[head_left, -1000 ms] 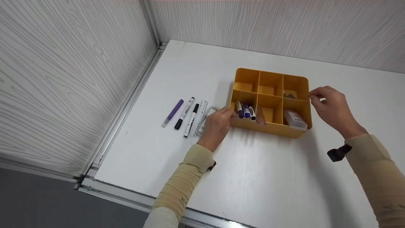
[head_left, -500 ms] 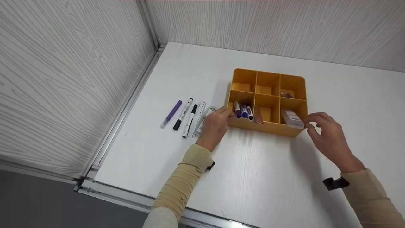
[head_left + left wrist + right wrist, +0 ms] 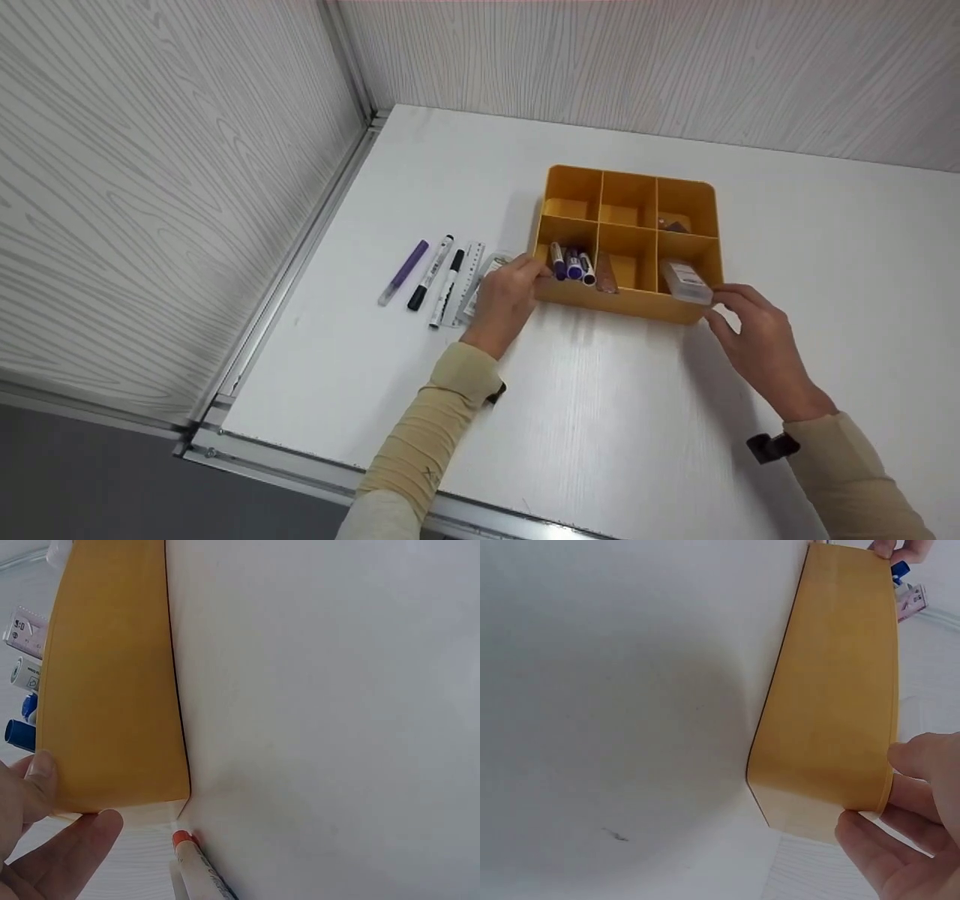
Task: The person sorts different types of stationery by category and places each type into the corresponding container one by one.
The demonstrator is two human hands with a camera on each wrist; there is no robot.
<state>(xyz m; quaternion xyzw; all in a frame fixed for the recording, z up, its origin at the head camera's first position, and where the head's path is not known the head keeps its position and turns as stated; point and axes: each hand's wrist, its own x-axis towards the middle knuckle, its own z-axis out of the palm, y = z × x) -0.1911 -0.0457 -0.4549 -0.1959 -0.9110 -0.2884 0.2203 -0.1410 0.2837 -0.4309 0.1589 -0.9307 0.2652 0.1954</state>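
Note:
A yellow six-compartment organizer box (image 3: pixel 622 306) stands on the white table. My left hand (image 3: pixel 506 300) pinches its front left corner, thumb on the front rim and a finger along the side. At the front right corner, my right hand (image 3: pixel 757 341) grips the rim between thumb and fingers. Several markers (image 3: pixel 574 264) lean in the front left compartment. A reddish translucent ruler-like strip (image 3: pixel 607 274) sits in the front middle one, and a clear plastic case (image 3: pixel 685 282) in the front right. Small dark items (image 3: pixel 673 226) lie in the back right compartment.
Left of the box lie a purple pen (image 3: pixel 403 272), two black-and-white markers (image 3: pixel 431 272), a clear ruler (image 3: pixel 465 281) and a clear case (image 3: pixel 491 264) partly behind my left hand. In the left wrist view, a red-tipped marker (image 3: pixel 199 870) lies by the box. Panels (image 3: pixel 637 67) border the table.
My right hand has come from the box's right side toward me to the front right corner and taken hold there. The box has shifted slightly left in view; my left hand stays at its corner.

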